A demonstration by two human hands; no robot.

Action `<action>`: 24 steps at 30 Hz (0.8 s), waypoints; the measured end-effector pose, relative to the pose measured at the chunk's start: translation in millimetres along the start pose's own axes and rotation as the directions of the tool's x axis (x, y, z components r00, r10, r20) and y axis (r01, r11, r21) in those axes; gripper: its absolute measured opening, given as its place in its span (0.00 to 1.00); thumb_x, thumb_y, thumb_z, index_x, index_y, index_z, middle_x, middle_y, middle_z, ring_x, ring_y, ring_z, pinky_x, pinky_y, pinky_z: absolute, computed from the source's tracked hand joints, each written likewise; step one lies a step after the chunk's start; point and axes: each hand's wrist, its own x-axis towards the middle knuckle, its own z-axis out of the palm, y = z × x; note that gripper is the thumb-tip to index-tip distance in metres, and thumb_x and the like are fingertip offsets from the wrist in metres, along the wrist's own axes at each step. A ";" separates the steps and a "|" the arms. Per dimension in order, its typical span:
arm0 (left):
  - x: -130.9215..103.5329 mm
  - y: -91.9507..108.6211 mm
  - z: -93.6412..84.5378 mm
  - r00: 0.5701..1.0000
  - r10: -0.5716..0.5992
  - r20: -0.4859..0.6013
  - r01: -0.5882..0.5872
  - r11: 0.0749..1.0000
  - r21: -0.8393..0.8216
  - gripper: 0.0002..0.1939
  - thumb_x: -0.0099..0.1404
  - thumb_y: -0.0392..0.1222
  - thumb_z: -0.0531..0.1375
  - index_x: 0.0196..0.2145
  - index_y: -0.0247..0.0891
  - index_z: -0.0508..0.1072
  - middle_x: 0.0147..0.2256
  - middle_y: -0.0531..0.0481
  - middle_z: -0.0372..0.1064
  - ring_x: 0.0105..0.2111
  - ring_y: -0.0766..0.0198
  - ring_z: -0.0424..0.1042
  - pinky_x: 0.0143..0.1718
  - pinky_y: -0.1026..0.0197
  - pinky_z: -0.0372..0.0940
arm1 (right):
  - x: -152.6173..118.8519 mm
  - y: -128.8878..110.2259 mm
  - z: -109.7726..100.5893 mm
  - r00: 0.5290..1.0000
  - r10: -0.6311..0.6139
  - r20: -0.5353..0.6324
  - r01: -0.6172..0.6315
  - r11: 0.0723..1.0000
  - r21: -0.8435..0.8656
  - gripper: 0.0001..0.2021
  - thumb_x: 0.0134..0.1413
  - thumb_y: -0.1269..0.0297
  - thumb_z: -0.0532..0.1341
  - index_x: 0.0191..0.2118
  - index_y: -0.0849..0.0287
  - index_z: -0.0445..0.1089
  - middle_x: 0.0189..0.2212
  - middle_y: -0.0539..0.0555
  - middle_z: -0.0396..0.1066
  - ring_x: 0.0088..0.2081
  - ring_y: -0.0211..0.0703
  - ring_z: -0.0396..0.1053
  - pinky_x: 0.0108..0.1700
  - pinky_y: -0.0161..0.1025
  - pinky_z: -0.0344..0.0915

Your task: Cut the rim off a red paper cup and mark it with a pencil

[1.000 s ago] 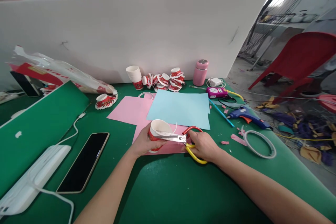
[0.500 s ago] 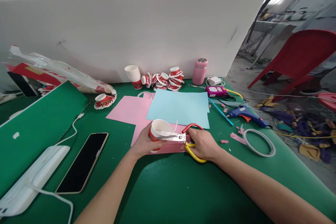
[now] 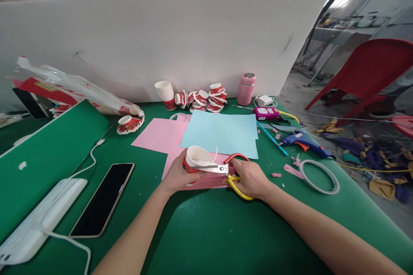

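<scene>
Paper cup [image 3: 196,154] gripped in left hand [image 3: 178,175], just on the near side of the blue paper [image 3: 221,133]. Right hand [image 3: 250,177] closed round scissors [image 3: 222,169], which reach the cup's rim. Pink bottle [image 3: 246,89] stands behind the blue paper, glue gun [image 3: 305,142] lies right of it.

The left hand [image 3: 176,175] grips a red-and-white paper cup [image 3: 188,166] as the right hand [image 3: 250,178] holds scissors [image 3: 222,169], blades at the cup's rim, over pink paper [image 3: 158,134] on a green table [image 3: 196,232], a light-blue sheet [image 3: 221,134] lying just beyond, a smartphone [image 3: 103,200] to the left and a blue glue gun [image 3: 297,138] to the right.
</scene>
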 end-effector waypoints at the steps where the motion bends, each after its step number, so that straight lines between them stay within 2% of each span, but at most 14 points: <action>1: -0.1 -0.6 1.2 1.000 -0.001 0.002 0.001 1.000 0.003 0.28 0.43 0.47 0.67 0.42 0.36 0.66 0.38 0.46 0.72 0.40 0.55 0.71 0.41 0.55 0.66 | -0.1 -0.3 -0.5 1.000 -0.007 -0.014 0.007 1.000 0.003 0.18 0.52 0.51 0.54 0.38 0.63 0.63 0.26 0.57 0.70 0.27 0.45 0.67 0.25 0.35 0.51; 9: -1.5 1.4 3.5 1.000 -0.005 -0.002 0.005 1.000 0.028 0.28 0.44 0.48 0.67 0.42 0.36 0.65 0.39 0.46 0.71 0.40 0.56 0.71 0.40 0.56 0.67 | 0.8 -0.9 -1.5 1.000 0.021 0.013 -0.020 0.999 -0.048 0.19 0.52 0.51 0.54 0.40 0.64 0.63 0.27 0.58 0.71 0.28 0.46 0.68 0.26 0.36 0.52; 13: -2.1 4.4 4.1 1.000 -0.001 -0.018 0.002 0.999 0.039 0.28 0.45 0.48 0.67 0.42 0.36 0.65 0.39 0.45 0.71 0.40 0.55 0.71 0.41 0.55 0.67 | 1.0 0.0 0.1 0.996 0.035 0.078 -0.029 0.996 -0.082 0.17 0.53 0.52 0.55 0.38 0.64 0.63 0.26 0.58 0.71 0.26 0.47 0.69 0.24 0.36 0.50; 16: -1.6 4.5 3.5 0.999 0.004 -0.051 -0.001 0.998 0.059 0.28 0.44 0.48 0.67 0.42 0.36 0.65 0.39 0.45 0.71 0.40 0.55 0.71 0.42 0.54 0.66 | 1.2 0.9 1.9 0.996 0.041 0.076 -0.034 0.995 -0.094 0.15 0.53 0.54 0.56 0.37 0.63 0.63 0.25 0.57 0.71 0.26 0.46 0.68 0.24 0.36 0.49; 18: -0.9 3.3 0.0 1.000 0.016 -0.022 -0.015 0.999 0.043 0.29 0.43 0.48 0.67 0.42 0.36 0.65 0.39 0.45 0.71 0.40 0.55 0.70 0.41 0.54 0.66 | 1.2 1.6 2.7 0.998 0.031 0.060 -0.026 0.996 -0.089 0.15 0.53 0.55 0.57 0.37 0.63 0.63 0.25 0.57 0.71 0.25 0.46 0.68 0.23 0.36 0.48; 20: 0.1 1.4 -6.2 0.998 0.037 0.054 -0.037 0.999 -0.006 0.30 0.44 0.49 0.67 0.43 0.36 0.65 0.40 0.44 0.70 0.40 0.54 0.70 0.41 0.55 0.66 | 1.2 2.4 2.7 0.999 0.018 0.041 -0.014 0.997 -0.080 0.15 0.52 0.54 0.57 0.36 0.63 0.63 0.24 0.57 0.71 0.24 0.45 0.67 0.23 0.35 0.47; 24: 2.2 -4.6 -20.1 0.986 0.047 0.161 -0.015 0.981 -0.194 0.32 0.44 0.49 0.67 0.46 0.36 0.65 0.44 0.42 0.69 0.44 0.52 0.68 0.43 0.54 0.64 | 0.6 3.6 2.0 1.000 -0.008 0.005 0.008 0.998 -0.061 0.17 0.52 0.51 0.56 0.36 0.63 0.63 0.22 0.55 0.69 0.23 0.43 0.66 0.23 0.35 0.47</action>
